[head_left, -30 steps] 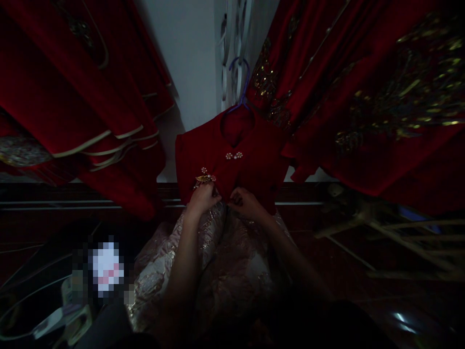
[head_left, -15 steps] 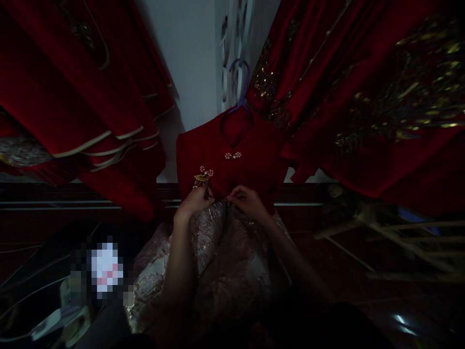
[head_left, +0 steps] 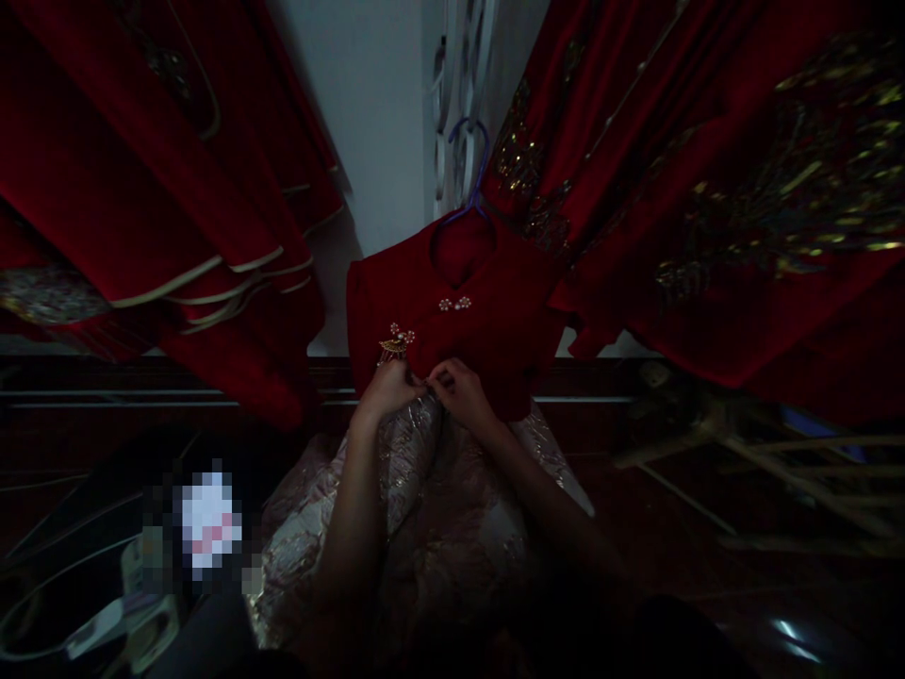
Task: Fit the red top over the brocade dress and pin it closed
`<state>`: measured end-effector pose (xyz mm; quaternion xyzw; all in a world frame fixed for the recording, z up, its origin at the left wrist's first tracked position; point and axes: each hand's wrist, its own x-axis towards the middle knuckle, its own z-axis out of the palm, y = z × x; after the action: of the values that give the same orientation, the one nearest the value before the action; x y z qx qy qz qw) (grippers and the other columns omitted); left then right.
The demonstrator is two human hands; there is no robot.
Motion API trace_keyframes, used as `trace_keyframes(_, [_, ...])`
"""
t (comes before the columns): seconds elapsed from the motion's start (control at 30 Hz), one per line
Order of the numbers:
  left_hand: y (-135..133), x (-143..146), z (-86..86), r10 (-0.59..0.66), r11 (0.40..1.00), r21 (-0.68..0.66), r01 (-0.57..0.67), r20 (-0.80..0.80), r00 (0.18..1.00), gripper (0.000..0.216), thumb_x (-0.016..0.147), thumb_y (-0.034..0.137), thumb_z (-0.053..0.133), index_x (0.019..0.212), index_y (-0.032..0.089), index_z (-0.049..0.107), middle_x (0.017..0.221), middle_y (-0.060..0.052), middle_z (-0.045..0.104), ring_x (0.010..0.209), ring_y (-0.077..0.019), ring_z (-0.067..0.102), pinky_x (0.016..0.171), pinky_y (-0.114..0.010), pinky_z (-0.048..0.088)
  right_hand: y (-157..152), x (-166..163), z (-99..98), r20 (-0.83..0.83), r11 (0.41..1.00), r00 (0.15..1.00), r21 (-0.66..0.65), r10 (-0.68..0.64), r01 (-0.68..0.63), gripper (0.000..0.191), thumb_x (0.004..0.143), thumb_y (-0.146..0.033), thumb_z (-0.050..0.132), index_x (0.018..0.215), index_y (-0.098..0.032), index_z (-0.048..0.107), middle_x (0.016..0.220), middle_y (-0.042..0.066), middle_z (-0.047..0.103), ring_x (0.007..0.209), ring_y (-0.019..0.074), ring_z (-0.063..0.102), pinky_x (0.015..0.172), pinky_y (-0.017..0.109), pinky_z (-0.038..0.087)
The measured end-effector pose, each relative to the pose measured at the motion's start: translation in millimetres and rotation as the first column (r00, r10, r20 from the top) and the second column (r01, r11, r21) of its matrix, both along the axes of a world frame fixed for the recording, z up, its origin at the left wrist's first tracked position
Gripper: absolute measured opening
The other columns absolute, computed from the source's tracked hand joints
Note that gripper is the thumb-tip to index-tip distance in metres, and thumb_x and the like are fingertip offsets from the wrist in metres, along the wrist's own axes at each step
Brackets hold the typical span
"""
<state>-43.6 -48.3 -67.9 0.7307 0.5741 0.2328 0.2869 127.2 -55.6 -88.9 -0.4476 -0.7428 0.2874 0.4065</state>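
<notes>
A small dark red jacket (head_left: 487,311) hangs on a purple hanger (head_left: 470,179) in front of me. It has pearl clasps (head_left: 454,304) below the collar and a gold fan-shaped clasp (head_left: 396,341) lower left. My left hand (head_left: 386,389) and my right hand (head_left: 459,391) meet at the jacket's lower front edge, both with fingers pinched on the fabric just right of the gold clasp. A pale pink shiny brocade skirt (head_left: 431,509) hangs beneath, partly hidden by my forearms.
Red garments with cream piping (head_left: 176,217) hang at the left. Red garments with gold embroidery (head_left: 742,189) hang at the right. A white wall (head_left: 374,141) is behind. A wooden stand (head_left: 764,453) lies at the right. A pixelated patch (head_left: 205,523) sits lower left.
My two hands have drawn closer together at the jacket's lower front edge; the right hand moved left toward the left hand. The jacket barely shifted.
</notes>
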Motion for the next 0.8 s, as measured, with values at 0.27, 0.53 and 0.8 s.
trace_keyframes(0.27, [1,-7,-6.4,0.033,0.994,-0.107,-0.01,0.222,0.974,0.017,0.067,0.029,0.067,0.068,0.012,0.068,0.068,-0.004,0.071,0.062,-0.0136,0.062,0.055,-0.021,0.044,-1,2,2.5,-0.027,0.999,1.0,-0.038,0.004,-0.005,0.004,0.082,-0.016,0.057,0.084,-0.02,0.059,0.088,0.001,0.06,0.074,0.0108,0.059,0.067,0.022,0.049])
trace_keyframes(0.53, [4,-9,-9.8,0.084,0.984,-0.173,-0.036,0.277,0.957,0.015,0.063,0.023,0.067,0.071,0.011,0.072,0.065,-0.002,0.07,0.057,-0.011,0.059,0.053,-0.02,0.042,-5,0,0.3,0.034,0.999,0.999,0.043,0.016,-0.017,0.01,0.085,-0.013,0.051,0.087,-0.021,0.057,0.09,0.002,0.055,0.078,0.0121,0.057,0.069,0.023,0.048])
trace_keyframes(0.8, [3,-15,-16.1,0.084,0.973,-0.232,0.008,0.385,0.919,0.024,0.065,0.03,0.068,0.079,0.012,0.073,0.068,-0.003,0.07,0.056,-0.0096,0.057,0.054,-0.02,0.043,-5,-3,0.5,0.068,0.997,0.998,0.073,0.016,-0.02,0.014,0.085,-0.011,0.048,0.087,-0.021,0.057,0.095,0.003,0.053,0.083,0.0134,0.056,0.075,0.025,0.049])
